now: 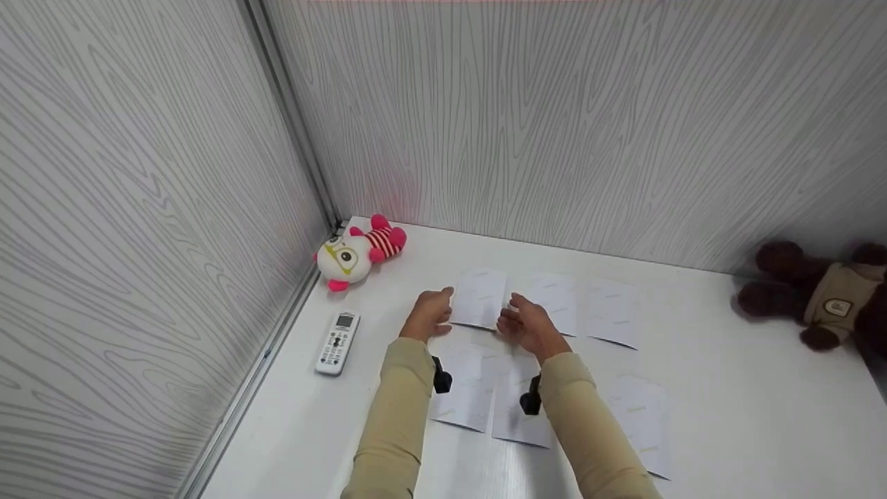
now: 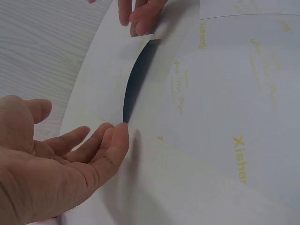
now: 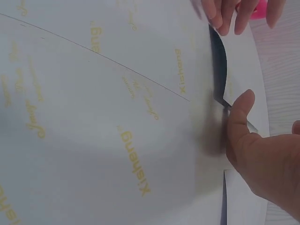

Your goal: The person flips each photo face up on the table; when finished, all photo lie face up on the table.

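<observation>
Near the centre of the head view, a white sheet lies on the white table, between the two hands. Its near edge bows up off the surface, showing a dark underside in both wrist views.

The left hand is at the sheet's left side, its fingers loosely spread and slightly bent. In the left wrist view, its fingertips touch the near corner of the sheet, and its thumb stands well apart from them, so the hand does not grip the paper. The right hand is at the sheet's near right corner, half open with bent fingers. In the right wrist view, one digit touches that corner; whether another finger backs it from behind is hidden.

Two more sheets lie to the right in the same row, and three others lie lower in the frame, partly beneath the forearms. A remote control is left of the hands, a pink-and-white toy farther up and left, and a brown bear at the right edge.
</observation>
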Available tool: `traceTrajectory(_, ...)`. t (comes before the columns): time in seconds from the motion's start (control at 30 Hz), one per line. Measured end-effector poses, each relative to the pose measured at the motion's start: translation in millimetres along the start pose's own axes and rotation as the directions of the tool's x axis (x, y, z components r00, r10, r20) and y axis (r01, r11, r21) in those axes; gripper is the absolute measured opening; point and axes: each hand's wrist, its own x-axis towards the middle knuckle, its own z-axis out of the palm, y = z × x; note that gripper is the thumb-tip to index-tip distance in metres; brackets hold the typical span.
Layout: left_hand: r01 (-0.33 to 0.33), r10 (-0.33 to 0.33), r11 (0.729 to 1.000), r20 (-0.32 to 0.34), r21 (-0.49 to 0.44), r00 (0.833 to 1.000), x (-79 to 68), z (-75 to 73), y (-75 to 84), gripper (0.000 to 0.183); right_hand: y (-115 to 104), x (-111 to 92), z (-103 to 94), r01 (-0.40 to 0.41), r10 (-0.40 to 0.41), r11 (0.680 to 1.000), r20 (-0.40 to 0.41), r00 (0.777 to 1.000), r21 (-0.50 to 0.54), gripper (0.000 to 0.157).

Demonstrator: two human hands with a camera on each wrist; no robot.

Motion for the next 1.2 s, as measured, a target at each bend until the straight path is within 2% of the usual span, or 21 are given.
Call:
traceTrajectory(0.17, 0.015, -0.015, 1.0, 0.014, 0.02, 1.0, -1.1, -0.5, -1.8, 0.059, 2, 3, -2.3, -0.009, 0.006, 0.996, -0.029, 1.0, -0.092, 0.044)
traceTrajectory(0.27, 0.006, -0.006, 1.0, 0.018, 0.024, 1.0, -1.8, -0.2, -3.2, 0.057, 2, 4, -3.9, -0.014, 0.007, 0.987, -0.046, 0.999, -0.162, 0.036)
traceTrajectory(0.53, -0.035, 0.035, 0.996, -0.005, 0.077, 0.999, -1.3, 3.7, -5.2, 0.027, 3, 6, 0.0, 0.014, -0.029, 0.949, -0.042, 0.999, -0.314, 0.028)
traceTrajectory(0.67, -0.038, 0.041, 0.992, -0.025, 0.121, 0.999, 1.7, 7.0, -5.5, 0.031, 5, 6, 3.4, 0.043, -0.064, 0.932, -0.046, 0.997, -0.359, 0.026)
traceTrajectory(0.77, -0.031, 0.038, 0.985, -0.039, 0.169, 0.998, 4.0, 9.5, -5.2, 0.046, 7, 6, 5.2, 0.047, -0.078, 0.917, -0.063, 0.995, -0.396, 0.024)
traceTrajectory(0.87, -0.019, 0.028, 0.977, -0.037, 0.21, 0.999, 6.6, 11.7, -4.8, 0.055, 9, 7, 6.5, 0.05, -0.092, 0.906, -0.08, 0.992, -0.42, 0.021)
traceTrajectory(1.03, -0.01, 0.02, 0.968, -0.035, 0.25, 0.999, 7.2, 13.2, -2.9, 0.054, 8, 8, 8.3, 0.08, -0.129, 0.898, -0.083, 0.988, -0.432, 0.022)
traceTrajectory(1.2, -0.032, 0.038, 0.956, -0.016, 0.293, 0.999, 5.3, 13.2, -0.9, 0.052, 7, 8, 9.5, 0.103, -0.14, 0.909, -0.063, 0.988, -0.405, 0.021)
